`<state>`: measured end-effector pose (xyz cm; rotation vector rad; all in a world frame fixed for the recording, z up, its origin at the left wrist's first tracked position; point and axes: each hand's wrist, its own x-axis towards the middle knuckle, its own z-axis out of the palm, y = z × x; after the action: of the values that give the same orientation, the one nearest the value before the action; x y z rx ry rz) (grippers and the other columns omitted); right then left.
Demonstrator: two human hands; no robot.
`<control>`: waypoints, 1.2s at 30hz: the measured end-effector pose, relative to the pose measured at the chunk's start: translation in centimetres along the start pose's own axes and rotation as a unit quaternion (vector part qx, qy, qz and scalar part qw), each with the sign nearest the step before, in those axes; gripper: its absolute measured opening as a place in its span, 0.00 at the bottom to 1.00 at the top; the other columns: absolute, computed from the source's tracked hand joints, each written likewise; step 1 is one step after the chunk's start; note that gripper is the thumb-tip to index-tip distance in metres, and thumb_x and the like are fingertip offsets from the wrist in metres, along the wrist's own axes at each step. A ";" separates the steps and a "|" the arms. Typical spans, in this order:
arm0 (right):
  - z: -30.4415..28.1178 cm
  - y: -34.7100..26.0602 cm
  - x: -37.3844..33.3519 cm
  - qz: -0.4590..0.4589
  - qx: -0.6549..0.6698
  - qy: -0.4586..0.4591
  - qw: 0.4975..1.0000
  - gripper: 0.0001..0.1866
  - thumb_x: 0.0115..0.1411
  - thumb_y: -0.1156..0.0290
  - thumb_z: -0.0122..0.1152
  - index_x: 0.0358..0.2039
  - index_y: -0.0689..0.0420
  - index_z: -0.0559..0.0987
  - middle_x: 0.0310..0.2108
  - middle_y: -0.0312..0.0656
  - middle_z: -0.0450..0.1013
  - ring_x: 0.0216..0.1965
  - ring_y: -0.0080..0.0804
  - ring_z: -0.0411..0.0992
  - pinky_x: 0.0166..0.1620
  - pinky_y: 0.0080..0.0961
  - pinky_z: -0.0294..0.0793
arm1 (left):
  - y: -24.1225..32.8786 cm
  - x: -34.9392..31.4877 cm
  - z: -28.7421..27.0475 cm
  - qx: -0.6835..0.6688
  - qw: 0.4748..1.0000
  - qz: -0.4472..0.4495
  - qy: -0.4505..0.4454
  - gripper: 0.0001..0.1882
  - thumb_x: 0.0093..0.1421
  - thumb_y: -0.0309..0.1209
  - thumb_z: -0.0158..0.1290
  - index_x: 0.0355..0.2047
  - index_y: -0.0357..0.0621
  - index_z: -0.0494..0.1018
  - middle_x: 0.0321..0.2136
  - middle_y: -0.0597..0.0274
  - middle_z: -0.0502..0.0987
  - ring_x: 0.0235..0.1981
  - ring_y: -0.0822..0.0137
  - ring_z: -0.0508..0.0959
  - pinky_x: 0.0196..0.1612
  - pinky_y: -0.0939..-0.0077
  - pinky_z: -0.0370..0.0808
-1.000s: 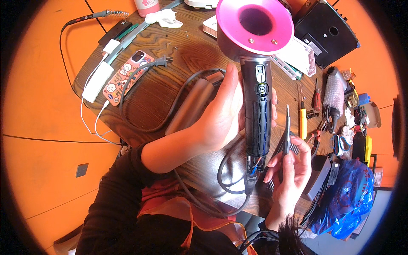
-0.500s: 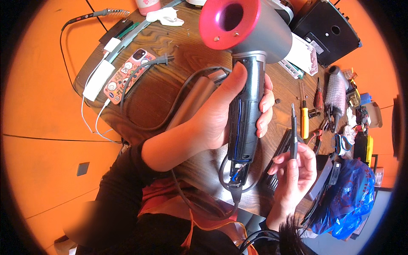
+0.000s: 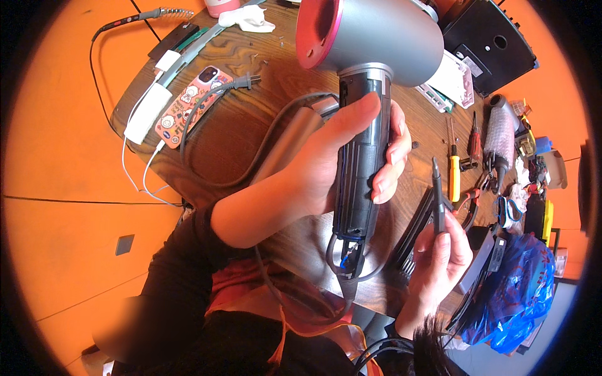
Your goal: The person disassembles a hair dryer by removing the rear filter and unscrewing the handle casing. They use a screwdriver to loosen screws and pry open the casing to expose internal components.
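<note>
The left hand (image 3: 316, 166) is gripping the stiff, likely top-heavy hair dryer (image 3: 392, 41) sensibly by its handle (image 3: 359, 169), above delicate-looking wires (image 3: 345, 259), the right hand (image 3: 442, 260) pinching a slim tool (image 3: 438, 203).

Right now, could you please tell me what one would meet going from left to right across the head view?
White block, patterned phone, hair dryer, yellow-handled screwdriver, red-handled tool, bubble-wrapped item, brown box.

I read this as a small repair workshop: I can see a wood-grain counter (image 3: 216, 147) carrying a yellow-handled screwdriver (image 3: 454, 178) and a red-handled screwdriver (image 3: 475, 147), what looks like a soldering iron (image 3: 132, 22) beyond its far left edge, and a hair dryer (image 3: 395, 44) opened at the handle, with wires (image 3: 345, 259) exposed.
</note>
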<state>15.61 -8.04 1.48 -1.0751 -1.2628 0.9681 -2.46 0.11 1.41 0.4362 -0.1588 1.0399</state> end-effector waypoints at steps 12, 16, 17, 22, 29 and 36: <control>-0.5 1.3 4.8 -0.102 -0.528 -0.028 0.842 0.18 0.48 0.83 0.42 0.41 0.62 0.69 0.32 0.53 0.64 0.35 0.44 0.66 0.36 0.36 0.67 | 0.3 0.5 -0.8 -0.013 0.998 -0.015 0.059 0.17 0.56 0.44 0.45 0.34 0.42 0.61 0.22 0.66 0.63 0.18 0.75 0.62 0.20 0.84 0.61; 0.9 3.6 7.0 -0.059 -0.551 0.018 0.833 0.07 0.49 0.80 0.44 0.29 0.68 0.68 0.28 0.54 0.62 0.31 0.48 0.65 0.34 0.35 0.69 | 0.2 0.5 -0.4 -0.024 0.997 -0.009 0.074 0.18 0.58 0.44 0.41 0.35 0.41 0.58 0.23 0.65 0.59 0.19 0.75 0.59 0.20 0.84 0.59; 1.2 4.2 7.5 -0.051 -0.529 0.051 0.845 0.06 0.48 0.80 0.44 0.27 0.69 0.68 0.28 0.55 0.62 0.30 0.48 0.65 0.33 0.34 0.69 | 0.2 0.6 -0.3 -0.014 0.998 -0.008 0.066 0.17 0.59 0.44 0.41 0.35 0.41 0.58 0.23 0.65 0.59 0.19 0.75 0.59 0.21 0.84 0.59; 1.3 6.7 9.3 -0.015 -0.628 -0.009 0.778 0.10 0.43 0.85 0.45 0.30 0.69 0.65 0.31 0.58 0.62 0.34 0.51 0.64 0.37 0.38 0.67 | 0.0 0.5 -0.4 0.034 0.998 0.000 0.056 0.17 0.59 0.43 0.40 0.36 0.41 0.58 0.24 0.65 0.59 0.19 0.75 0.58 0.21 0.84 0.59; 0.5 5.8 9.1 -0.037 -0.621 -0.010 0.783 0.09 0.50 0.74 0.50 0.31 0.65 0.68 0.30 0.56 0.63 0.34 0.50 0.64 0.37 0.38 0.68 | -0.3 0.5 -0.2 0.049 0.997 0.001 0.058 0.18 0.59 0.43 0.40 0.38 0.40 0.57 0.24 0.65 0.59 0.20 0.75 0.58 0.22 0.83 0.59; -8.4 0.5 6.7 0.029 -0.650 0.115 0.750 0.09 0.51 0.70 0.51 0.23 0.65 0.71 0.23 0.54 0.69 0.29 0.50 0.69 0.33 0.39 0.68 | -0.2 0.5 -0.2 0.083 0.994 0.010 0.072 0.17 0.59 0.41 0.40 0.40 0.40 0.57 0.26 0.63 0.60 0.25 0.73 0.60 0.28 0.81 0.61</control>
<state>24.51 -2.17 2.62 -2.2033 -1.6763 -0.2151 -2.04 0.46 1.35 0.5095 0.0528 1.1038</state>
